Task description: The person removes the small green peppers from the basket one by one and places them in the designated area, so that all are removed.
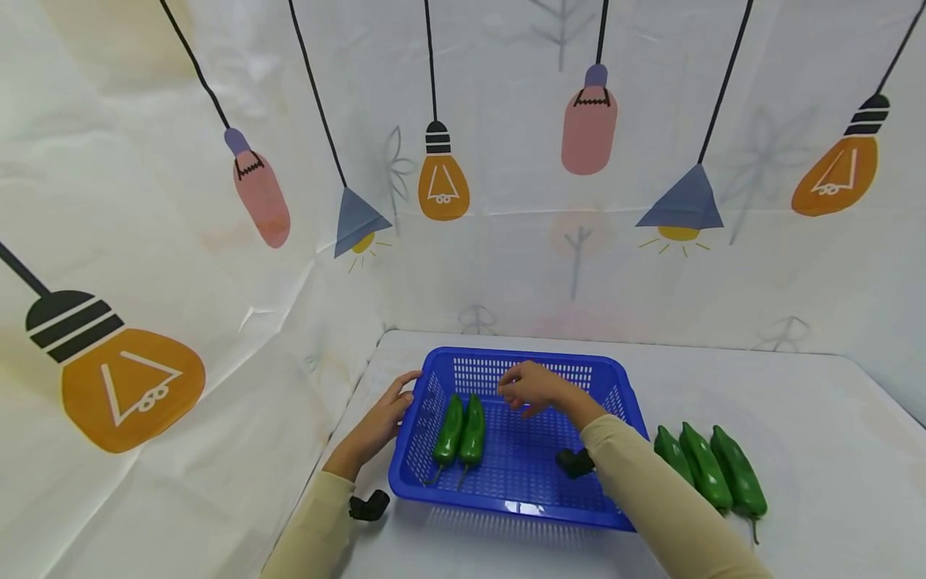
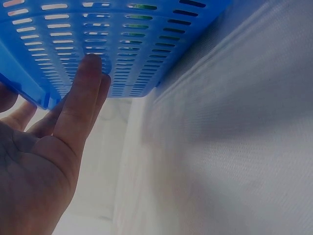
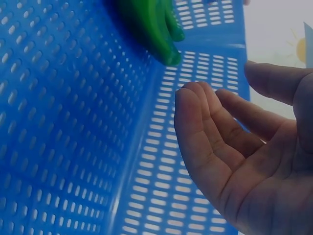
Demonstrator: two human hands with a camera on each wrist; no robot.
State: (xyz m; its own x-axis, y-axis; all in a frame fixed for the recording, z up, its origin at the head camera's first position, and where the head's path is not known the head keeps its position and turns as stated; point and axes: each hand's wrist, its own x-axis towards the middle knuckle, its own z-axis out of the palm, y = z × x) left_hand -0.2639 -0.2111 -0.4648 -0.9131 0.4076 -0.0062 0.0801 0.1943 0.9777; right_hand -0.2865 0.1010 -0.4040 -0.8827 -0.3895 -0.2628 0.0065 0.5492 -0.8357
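Note:
A blue plastic basket (image 1: 517, 512) with slotted walls stands on the white table. Inside it, toward its left end, two green peppers (image 1: 450, 430) lie side by side, stems toward the near wall. My left hand (image 1: 381, 422) touches the basket's left side; in the left wrist view, fairly straight fingers (image 2: 80, 103) rest against the outer wall. Over the basket's far middle hangs my right hand (image 1: 534, 386), fingers loosely bent. The right wrist view shows nothing between those fingers (image 3: 188, 110). Part of the green peppers (image 3: 156, 34) appears beyond the fingertips there.
Three more green peppers (image 1: 705, 466) lie on the table (image 1: 817, 434) to the basket's right, partly covered by the right sleeve (image 1: 651, 490). Behind the table hangs a white sheet (image 1: 506, 265) printed with lamps. Black wrist pieces (image 1: 369, 506) sit below both wrists.

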